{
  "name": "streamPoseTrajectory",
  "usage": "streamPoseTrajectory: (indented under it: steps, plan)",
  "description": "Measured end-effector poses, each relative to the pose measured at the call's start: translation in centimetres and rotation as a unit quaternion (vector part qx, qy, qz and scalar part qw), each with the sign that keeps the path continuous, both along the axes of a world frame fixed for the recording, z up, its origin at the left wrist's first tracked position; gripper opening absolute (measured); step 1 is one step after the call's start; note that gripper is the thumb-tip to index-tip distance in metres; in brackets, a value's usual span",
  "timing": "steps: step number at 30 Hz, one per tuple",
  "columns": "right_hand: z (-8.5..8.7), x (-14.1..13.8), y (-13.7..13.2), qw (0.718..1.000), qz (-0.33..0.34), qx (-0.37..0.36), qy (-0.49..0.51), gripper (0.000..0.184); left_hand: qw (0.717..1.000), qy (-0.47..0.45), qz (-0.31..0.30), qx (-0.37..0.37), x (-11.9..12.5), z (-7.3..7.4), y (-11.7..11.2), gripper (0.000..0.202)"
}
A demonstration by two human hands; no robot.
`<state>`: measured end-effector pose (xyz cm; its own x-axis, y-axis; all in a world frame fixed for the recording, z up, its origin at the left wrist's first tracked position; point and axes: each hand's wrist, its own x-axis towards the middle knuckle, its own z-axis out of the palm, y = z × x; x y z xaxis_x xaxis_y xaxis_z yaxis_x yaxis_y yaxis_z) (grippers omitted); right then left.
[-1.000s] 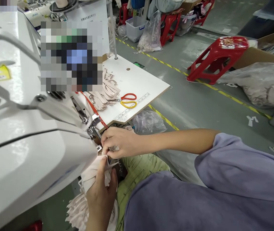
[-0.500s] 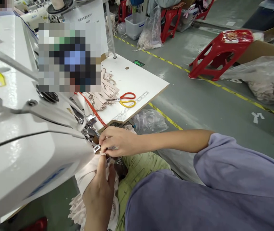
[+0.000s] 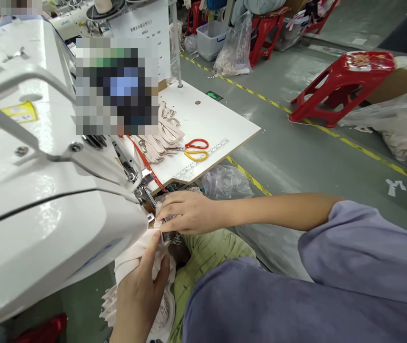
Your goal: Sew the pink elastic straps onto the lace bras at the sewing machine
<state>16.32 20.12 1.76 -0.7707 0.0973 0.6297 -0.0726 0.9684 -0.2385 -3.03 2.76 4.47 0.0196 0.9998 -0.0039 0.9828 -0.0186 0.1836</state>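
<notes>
My left hand [image 3: 142,286] holds pale beige fabric [image 3: 127,259] just below the sewing machine head [image 3: 92,209]. Its index finger stretches up to the fabric edge while the thumb rests lower on the cloth. My right hand [image 3: 189,212] comes in from the right, fingers bent over a narrow pale strip of that fabric by the metal presser foot [image 3: 150,217]. The two hands nearly meet at the fabric edge. More gathered pale fabric hangs under my left hand. The machine head hides part of the cloth.
On the white table [image 3: 221,121] lie a bundle of beige strips [image 3: 165,133] and scissors [image 3: 196,150] with red and yellow handles. A red ribbon [image 3: 146,164] runs beside the machine. A red stool [image 3: 346,85] and plastic bags [image 3: 403,126] stand on the floor.
The view has shifted slightly, so the table and stool appear further right. My right hand's fingers have gone from a tight pinch to lying flatter, with more of the fabric strip visible.
</notes>
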Motion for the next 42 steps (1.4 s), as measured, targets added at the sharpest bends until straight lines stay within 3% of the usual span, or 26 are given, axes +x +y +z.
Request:
streamPoseTrajectory:
  steps: [8,12,13,15,16,18,20,21,23,25,27,29,33,42]
  plan:
    - [1.6,-0.6,-0.4,0.996,-0.051,0.066,-0.024,0.020,0.994,-0.022,-0.103,0.016,-2.4,0.4,0.2,0.050]
    - [1.5,-0.1,-0.9,0.998,-0.049,0.015,-0.020,0.020,0.995,0.034,-0.084,0.032,-2.3,0.1,0.5,0.047]
    - [1.2,0.1,-1.2,0.998,-0.052,-0.029,-0.021,0.020,0.995,0.041,-0.078,0.042,-2.0,0.0,0.6,0.045]
    - [0.4,0.3,-1.6,0.980,-0.062,-0.189,-0.026,0.023,0.996,0.043,-0.061,0.052,-1.4,0.0,0.5,0.043]
    - [0.0,0.1,-1.6,0.952,-0.064,-0.296,-0.033,0.028,0.997,0.040,-0.049,0.050,-1.1,-0.1,0.5,0.043]
    - [-1.1,-0.8,-1.5,0.864,-0.059,-0.499,-0.036,0.041,0.998,0.031,-0.023,0.041,-0.3,0.0,0.3,0.043]
    - [-1.9,-2.3,-1.1,0.794,-0.052,-0.605,-0.008,0.050,0.999,0.023,0.004,0.039,0.6,0.1,0.0,0.044]
    - [-2.1,-3.2,-0.9,0.785,-0.054,-0.616,0.016,0.051,0.999,0.021,0.019,0.040,1.0,0.1,0.0,0.045]
    - [-2.2,-4.9,-0.4,0.811,-0.082,-0.576,0.066,0.050,0.998,0.017,0.053,0.037,1.9,0.1,-0.1,0.047]
    - [-1.9,-6.1,0.1,0.859,-0.120,-0.490,0.090,0.040,0.996,0.009,0.082,0.033,2.6,0.0,-0.1,0.049]
    - [-1.7,-6.8,0.6,0.901,-0.144,-0.400,0.084,0.030,0.994,0.009,0.099,0.034,3.0,-0.2,0.0,0.050]
    - [-1.6,-7.1,1.1,0.926,-0.158,-0.339,0.052,0.023,0.992,0.021,0.117,0.034,3.2,-0.4,0.2,0.051]
    - [-1.6,-7.5,1.9,0.935,-0.199,-0.294,-0.024,0.014,0.991,0.024,0.130,0.038,3.2,-0.4,0.6,0.054]
    - [-2.6,-8.0,2.2,0.941,-0.188,-0.281,-0.028,0.022,0.990,-0.010,0.134,0.050,3.2,-1.1,0.6,0.059]
